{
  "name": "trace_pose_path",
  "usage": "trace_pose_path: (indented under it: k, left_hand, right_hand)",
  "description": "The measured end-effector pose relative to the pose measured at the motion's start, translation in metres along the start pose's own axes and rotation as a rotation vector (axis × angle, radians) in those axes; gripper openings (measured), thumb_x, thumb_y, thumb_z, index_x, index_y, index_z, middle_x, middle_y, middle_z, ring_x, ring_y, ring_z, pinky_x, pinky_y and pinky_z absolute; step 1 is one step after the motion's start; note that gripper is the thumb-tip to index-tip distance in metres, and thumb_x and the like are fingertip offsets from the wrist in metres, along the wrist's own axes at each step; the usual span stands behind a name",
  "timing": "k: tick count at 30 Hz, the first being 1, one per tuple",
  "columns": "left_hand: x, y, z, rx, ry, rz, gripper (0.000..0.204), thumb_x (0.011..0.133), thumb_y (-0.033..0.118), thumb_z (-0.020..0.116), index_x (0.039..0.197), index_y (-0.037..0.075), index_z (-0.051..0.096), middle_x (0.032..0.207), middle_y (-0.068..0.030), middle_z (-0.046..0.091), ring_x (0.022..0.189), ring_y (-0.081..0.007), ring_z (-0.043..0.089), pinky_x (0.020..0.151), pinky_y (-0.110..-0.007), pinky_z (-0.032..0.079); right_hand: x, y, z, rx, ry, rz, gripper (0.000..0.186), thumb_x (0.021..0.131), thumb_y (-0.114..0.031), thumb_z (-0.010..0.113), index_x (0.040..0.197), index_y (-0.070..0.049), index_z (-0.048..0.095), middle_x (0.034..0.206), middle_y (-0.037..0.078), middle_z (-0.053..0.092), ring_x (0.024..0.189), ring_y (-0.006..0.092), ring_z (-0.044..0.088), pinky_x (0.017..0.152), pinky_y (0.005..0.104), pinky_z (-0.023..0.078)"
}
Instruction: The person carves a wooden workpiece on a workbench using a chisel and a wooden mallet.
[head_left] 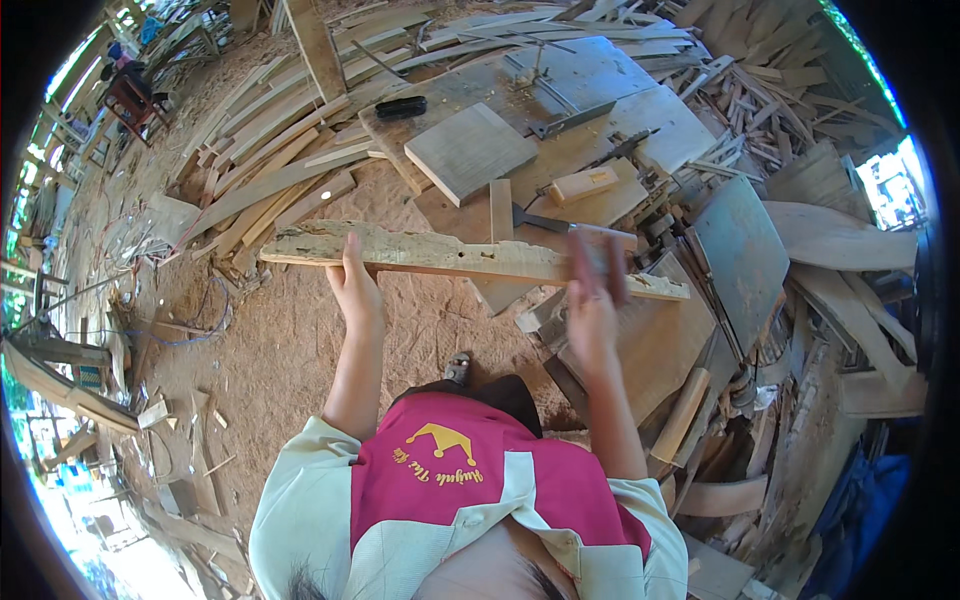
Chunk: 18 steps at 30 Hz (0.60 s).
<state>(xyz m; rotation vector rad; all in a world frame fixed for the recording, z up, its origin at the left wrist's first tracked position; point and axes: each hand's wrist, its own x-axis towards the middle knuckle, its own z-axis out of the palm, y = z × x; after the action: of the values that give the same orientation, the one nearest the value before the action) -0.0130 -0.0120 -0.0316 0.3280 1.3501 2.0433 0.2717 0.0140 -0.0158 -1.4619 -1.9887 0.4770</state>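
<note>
A long, rough-edged pale board with small holes lies crosswise in front of me, held up in mid-air. My left hand grips it toward its left end, thumb on the upper face and fingers hidden underneath. Over the right part of the board is my right hand, its fingers smeared by motion, so whether they hold anything is unclear. Just beyond the board are a short upright wood piece and a flat dark tool with a wooden handle.
A cluttered work table carries a square board, a wood block and metal tools. Piles of planks surround it. A bluish panel and curved timbers are at the right, a chair at back left. My foot is on dirt.
</note>
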Motion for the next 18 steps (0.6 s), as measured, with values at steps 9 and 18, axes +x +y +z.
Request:
trace_pose_path:
  k: [9,18]
  left_hand:
    - [-0.005,0.009,0.010,-0.025,-0.019,0.006,0.040,0.085,0.022,0.057,0.116,0.002,0.042,0.116,-0.0069,0.047,0.103,-0.0150,0.046,0.090,-0.028,0.036]
    - [-0.017,0.019,0.018,-0.055,-0.025,0.007,0.041,0.083,0.016,0.058,0.117,0.001,0.041,0.115,-0.0074,0.048,0.102,-0.0153,0.046,0.090,-0.028,0.036]
  right_hand:
    - [0.000,0.061,-0.028,-0.166,-0.033,0.415,0.044,0.089,-0.017,0.041,0.133,-0.019,0.037,0.120,0.016,0.051,0.104,0.0351,0.052,0.086,0.0427,0.041]
    - [0.002,-0.085,0.028,0.027,0.031,-0.402,0.037,0.085,-0.023,0.051,0.121,-0.012,0.051,0.103,0.016,0.060,0.093,0.0280,0.059,0.081,0.0392,0.044]
